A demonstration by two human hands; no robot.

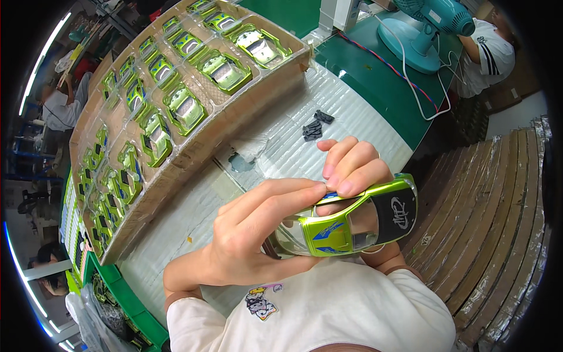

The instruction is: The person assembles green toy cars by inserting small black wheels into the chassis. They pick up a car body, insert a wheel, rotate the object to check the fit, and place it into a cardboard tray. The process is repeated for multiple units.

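A shiny lime-green toy car body shell (331, 236) with blue markings, window openings and a black end panel is held close to my chest. My left hand (252, 226) grips its left end, thumb along the near edge and fingers along the far edge. My right hand (355, 167) reaches round from behind the shell, its fingertips pressing on the far side edge beside the left fingertips. Part of the right palm is hidden by the shell. Farther off on the table lie several small black plastic parts (312, 130), touched by neither hand.
A large cardboard box (208, 138) with a clear compartment tray holds several similar green shells at left. A teal fan (410, 44) and cables stand at the back right. Stacked cardboard (487, 234) is at right, a green crate (132, 296) at lower left. Other people sit farther away.
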